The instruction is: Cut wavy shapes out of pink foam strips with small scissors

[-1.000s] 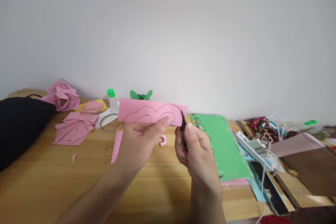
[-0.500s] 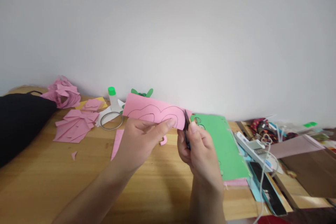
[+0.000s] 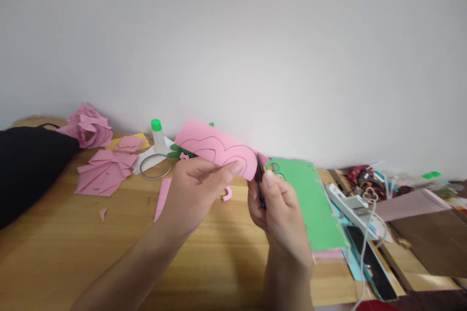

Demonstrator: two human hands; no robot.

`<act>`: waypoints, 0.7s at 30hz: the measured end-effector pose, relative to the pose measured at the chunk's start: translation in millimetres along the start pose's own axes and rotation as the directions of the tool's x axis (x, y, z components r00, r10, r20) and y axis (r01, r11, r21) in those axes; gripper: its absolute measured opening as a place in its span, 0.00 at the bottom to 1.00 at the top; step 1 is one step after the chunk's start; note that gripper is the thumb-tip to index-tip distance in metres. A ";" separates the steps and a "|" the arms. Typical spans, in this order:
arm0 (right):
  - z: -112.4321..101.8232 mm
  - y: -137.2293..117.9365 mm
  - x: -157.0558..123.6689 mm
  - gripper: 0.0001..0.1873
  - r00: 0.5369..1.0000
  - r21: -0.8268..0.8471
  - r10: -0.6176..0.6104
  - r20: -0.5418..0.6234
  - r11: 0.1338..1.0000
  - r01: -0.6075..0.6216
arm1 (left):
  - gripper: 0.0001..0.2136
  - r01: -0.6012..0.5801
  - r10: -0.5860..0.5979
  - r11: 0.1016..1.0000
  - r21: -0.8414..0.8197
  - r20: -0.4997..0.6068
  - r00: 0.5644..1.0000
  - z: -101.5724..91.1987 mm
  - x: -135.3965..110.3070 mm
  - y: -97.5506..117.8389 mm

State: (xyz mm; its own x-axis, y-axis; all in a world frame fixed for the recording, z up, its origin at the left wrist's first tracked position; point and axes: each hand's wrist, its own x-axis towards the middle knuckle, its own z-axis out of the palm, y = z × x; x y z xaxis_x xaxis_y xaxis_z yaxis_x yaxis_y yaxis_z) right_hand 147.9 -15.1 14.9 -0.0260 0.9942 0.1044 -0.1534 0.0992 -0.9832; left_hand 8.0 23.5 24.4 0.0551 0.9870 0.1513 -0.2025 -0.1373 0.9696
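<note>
My left hand [image 3: 199, 189] pinches the lower edge of a sheet of pink paper [image 3: 215, 142] between thumb and fingers. Curved pencil-like outlines run across the sheet, and its lower right edge is cut round. In my right hand [image 3: 275, 204] is a pair of dark scissors [image 3: 260, 170], blades pointing up at the sheet's right end. My fingers hide most of the scissors' handles. Below the sheet, a small curved pink paper piece [image 3: 227, 194] lies on the wooden table [image 3: 204, 262]. A pink paper strip [image 3: 162, 199] lies partly behind my left wrist.
To the left are folded pink papers [image 3: 105, 173], a crumpled pink paper bundle [image 3: 87, 126], a glue stick [image 3: 156, 133], a ring [image 3: 142, 167] and a black bag [image 3: 32, 170]. Green paper [image 3: 314, 204], a power strip [image 3: 346, 204] and a phone [image 3: 372, 262] lie right. A wall stands behind.
The pink sheet has tilted, its left end rising and turning clockwise against the scissors. More of the green paper piece behind it shows at lower left. Both hands stay nearly in place.
</note>
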 end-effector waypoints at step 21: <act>-1.8 0.8 -2.4 0.24 1.000 -0.045 0.022 0.002 0.999 -0.022 | 0.12 0.036 -0.036 0.998 -0.051 0.006 0.999 -3.1 1.0 2.6</act>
State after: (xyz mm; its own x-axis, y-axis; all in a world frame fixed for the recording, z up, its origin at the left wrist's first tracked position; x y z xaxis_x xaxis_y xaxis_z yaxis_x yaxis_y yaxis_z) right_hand 149.7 -17.3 13.6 -0.0312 0.9961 0.0831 -0.1084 0.0793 -0.9909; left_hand 4.5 24.4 26.5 0.0679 0.9907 0.1177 -0.2497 -0.0974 0.9634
